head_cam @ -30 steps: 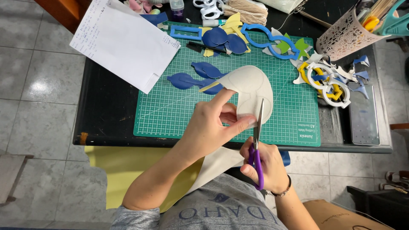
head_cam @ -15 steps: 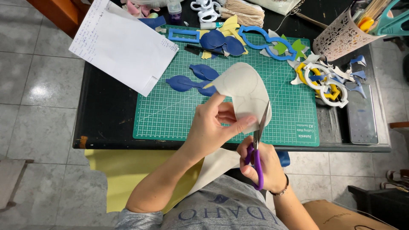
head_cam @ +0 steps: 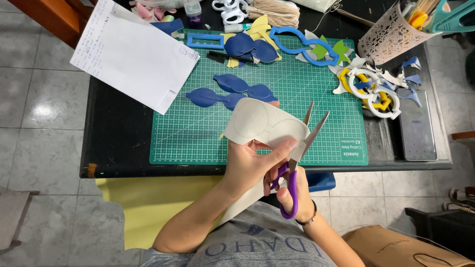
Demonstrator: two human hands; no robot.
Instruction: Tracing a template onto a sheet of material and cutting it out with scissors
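Cream sheet: a curved piece of cream craft sheet point(head_cam: 264, 123) with a faint mask outline drawn on it, held in the air over the near edge of the cutting mat; its long tail runs down toward the person's lap.
Left hand: the left hand point(head_cam: 255, 165) pinches the cream sheet, thumb on top near the right edge and fingers curled beneath.
Right hand: the right hand point(head_cam: 292, 190) is closed through the loops of the purple-handled scissors point(head_cam: 297, 163), just right of and touching the left hand.
Scissors: blades parted in a V, tips pointing far and right, at the right edge of the cream sheet.
Mat: a green gridded cutting mat point(head_cam: 198, 133) lies on a black table point(head_cam: 118, 143).
Far on the mat: dark blue mask-shaped cutouts point(head_cam: 232, 91), a blue mask frame point(head_cam: 297, 44), and green and yellow scraps.
Left: a white sheet of paper with handwriting point(head_cam: 133, 54) overhangs the table's far left corner.
Right: white and yellow mask frames point(head_cam: 373, 89) lie piled, with a perforated pen holder point(head_cam: 391, 37) beyond and a flat grey phone-like slab point(head_cam: 415, 126) nearer.
Below: a yellow sheet point(head_cam: 148, 202) under the table's near edge.
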